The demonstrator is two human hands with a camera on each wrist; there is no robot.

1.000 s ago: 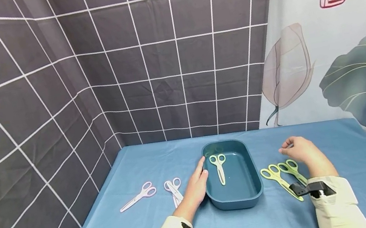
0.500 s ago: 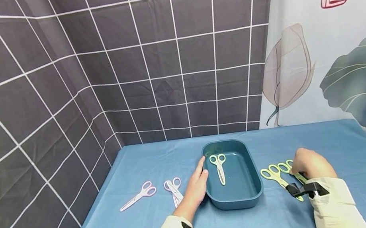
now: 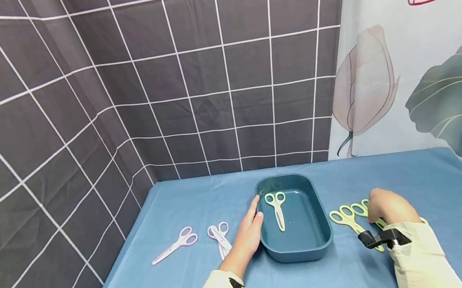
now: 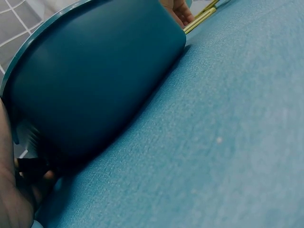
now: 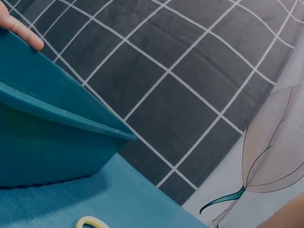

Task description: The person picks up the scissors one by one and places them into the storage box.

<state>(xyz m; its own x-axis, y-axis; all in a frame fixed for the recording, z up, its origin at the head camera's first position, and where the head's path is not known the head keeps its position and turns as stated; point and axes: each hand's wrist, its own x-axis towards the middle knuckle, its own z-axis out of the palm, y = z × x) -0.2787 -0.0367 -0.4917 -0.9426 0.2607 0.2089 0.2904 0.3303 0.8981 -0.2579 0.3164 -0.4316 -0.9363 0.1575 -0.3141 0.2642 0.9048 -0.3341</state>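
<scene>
Blue cloth-topped table (image 3: 310,286), on it a teal bin (image 3: 298,257) between pink-handled scissors (image 3: 179,243) and yellow-green scissors (image 3: 352,223).

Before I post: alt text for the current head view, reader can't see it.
A person's right hand is down over one of two yellow-green scissors right of a teal tray, fingertips hidden. The left hand rests against the tray's left side; one pair of pale green scissors lies inside. Two pale-pink pairs lie on the blue cloth to the left.
</scene>
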